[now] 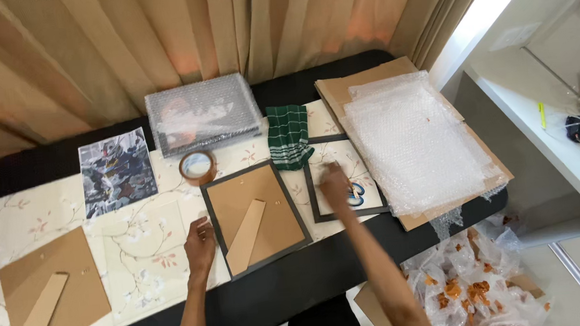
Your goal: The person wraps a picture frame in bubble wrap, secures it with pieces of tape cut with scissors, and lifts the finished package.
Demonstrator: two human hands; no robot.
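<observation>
A dark picture frame lies face down in front of me, its brown backing board and cardboard stand facing up. My left hand rests flat on the table by the frame's left edge, fingers apart, holding nothing. My right hand reaches over a second, empty dark frame to the right, fingers on its inside near blue-handled scissors that my hand partly hides. I cannot tell whether it grips anything. A green checked cloth lies just beyond both frames.
A tape roll, a bubble-wrapped package and a printed picture lie further back. Bubble wrap sheets on cardboard fill the right side. A loose backing board lies at left. Plastic bags sit on the floor.
</observation>
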